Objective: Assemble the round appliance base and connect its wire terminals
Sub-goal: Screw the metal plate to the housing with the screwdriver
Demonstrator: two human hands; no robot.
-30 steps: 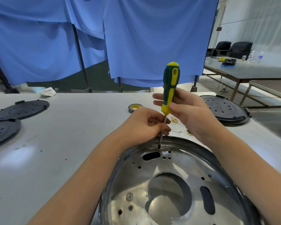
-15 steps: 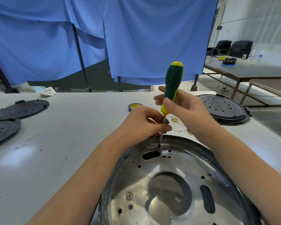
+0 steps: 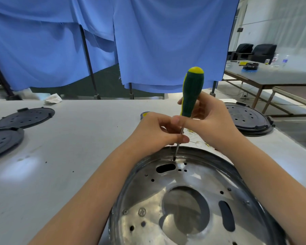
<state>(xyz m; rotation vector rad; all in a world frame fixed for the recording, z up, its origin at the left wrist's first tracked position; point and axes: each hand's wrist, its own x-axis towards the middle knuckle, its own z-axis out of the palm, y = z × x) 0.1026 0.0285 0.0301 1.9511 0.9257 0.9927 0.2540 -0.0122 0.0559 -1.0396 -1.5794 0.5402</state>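
Shiny perforated metal base (image 3: 193, 200), screwdriver (image 3: 192, 96) upright

I see a workshop assembly station: a long grey counter (image 3: 78, 138) strewn with round black plastic covers (image 3: 25, 117), blue cloth screens (image 3: 166, 41) on metal poles behind.

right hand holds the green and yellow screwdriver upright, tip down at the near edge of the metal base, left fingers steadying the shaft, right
Not the near edge: the head view shows the screwdriver tip at the far edge of the metal base. The rest holds: right hand on the handle, left hand steadying the shaft.
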